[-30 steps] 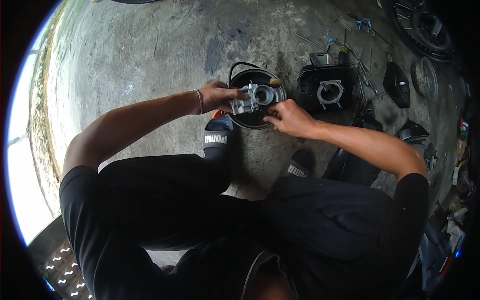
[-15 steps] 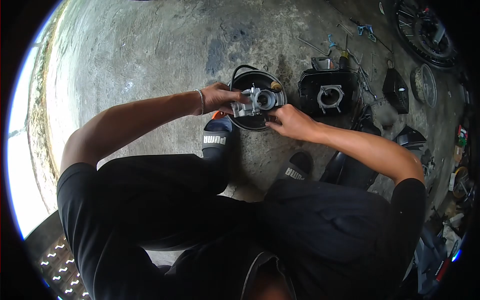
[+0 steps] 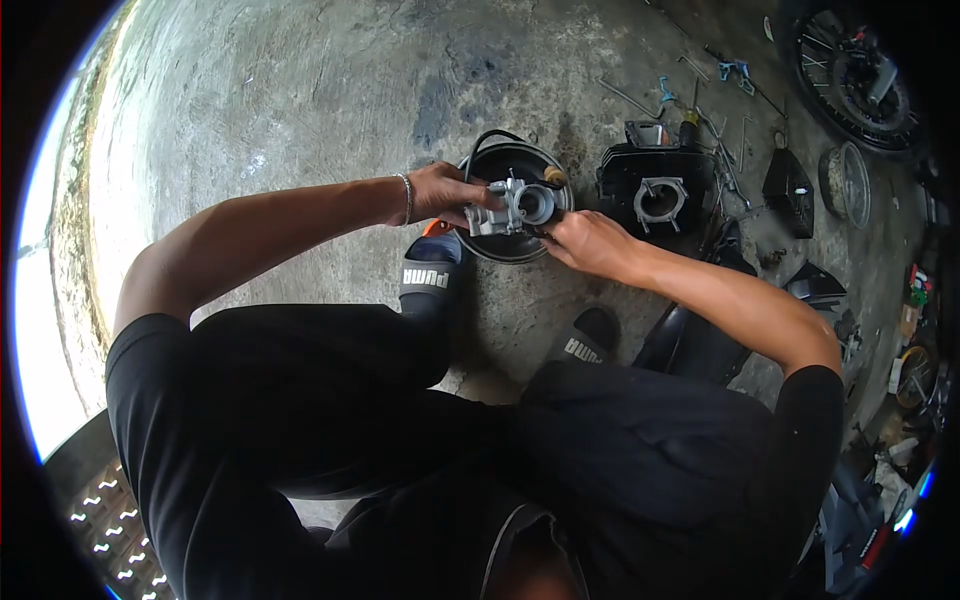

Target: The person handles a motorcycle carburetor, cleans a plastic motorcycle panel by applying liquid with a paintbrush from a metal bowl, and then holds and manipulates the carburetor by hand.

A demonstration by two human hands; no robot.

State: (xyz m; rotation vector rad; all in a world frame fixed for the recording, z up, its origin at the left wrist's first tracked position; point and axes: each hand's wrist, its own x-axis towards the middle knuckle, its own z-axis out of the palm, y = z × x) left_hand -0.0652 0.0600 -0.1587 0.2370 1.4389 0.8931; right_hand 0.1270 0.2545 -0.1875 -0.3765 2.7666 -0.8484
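Observation:
A silver carburetor (image 3: 512, 207) is held over a round dark basin (image 3: 510, 256), its round bore facing up. My left hand (image 3: 447, 194) is closed around the carburetor's left side, thumb on top. At its lower right, my right hand (image 3: 588, 241) has its fingers pinched together close against the body; whatever is between them is hidden. A tan, rounded piece (image 3: 555, 176) shows at the basin's upper right. Over the basin's upper left curves a black hose (image 3: 478, 146).
Right of the basin lies a black finned engine cylinder (image 3: 640, 171) on the concrete floor (image 3: 330, 110). Hex keys and a yellow-handled screwdriver (image 3: 688, 132) lie beyond it. A spoked wheel (image 3: 850, 80) and a metal bowl (image 3: 852, 185) are farther right. My sandals (image 3: 428, 275) are just below.
My right hand has shifted slightly, its fingers now tucked closer under the carburetor's right side. The carburetor has turned a little in my left hand. The view has moved slightly.

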